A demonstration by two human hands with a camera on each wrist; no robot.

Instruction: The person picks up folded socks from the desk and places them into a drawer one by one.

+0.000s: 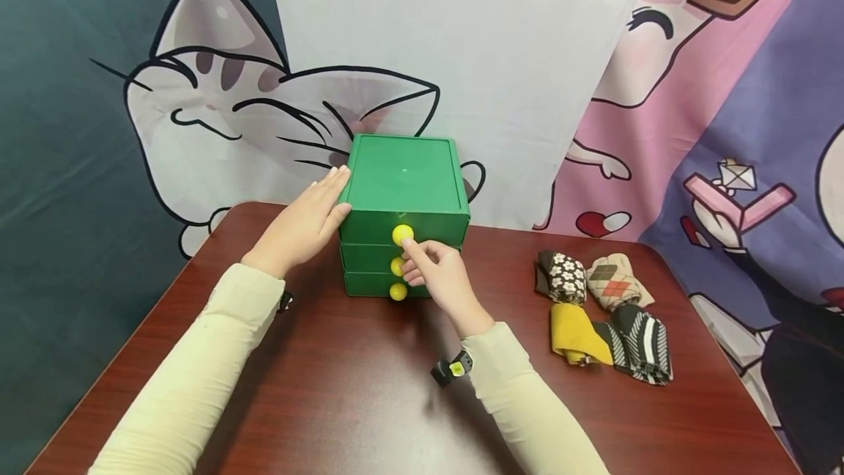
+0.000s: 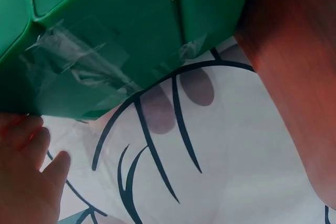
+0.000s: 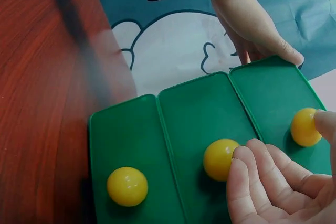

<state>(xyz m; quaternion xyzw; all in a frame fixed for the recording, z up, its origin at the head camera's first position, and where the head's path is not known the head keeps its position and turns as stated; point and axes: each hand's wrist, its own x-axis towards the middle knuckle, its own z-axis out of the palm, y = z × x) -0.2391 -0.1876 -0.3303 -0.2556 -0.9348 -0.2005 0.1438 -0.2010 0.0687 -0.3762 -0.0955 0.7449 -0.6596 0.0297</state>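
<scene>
A green three-drawer box (image 1: 405,174) stands on the table, its drawers looking closed in the right wrist view. Each drawer front has a round yellow knob: top (image 3: 304,127), middle (image 3: 220,160), bottom (image 3: 127,186). My right hand (image 1: 438,277) is in front of the box, its thumb against the top knob. The other fingers, slightly bent, lie by the middle knob; no finger is seen wrapped round a knob. My left hand (image 1: 300,222) rests with straight fingers against the box's upper left side. Clear tape (image 2: 84,56) covers part of a green side in the left wrist view.
On the right of the brown table (image 1: 343,402) lie several rolled socks: a floral one (image 1: 565,277), an argyle one (image 1: 616,281), a yellow one (image 1: 576,332) and a striped dark one (image 1: 642,343). A cartoon-printed cloth (image 1: 461,42) hangs behind the table.
</scene>
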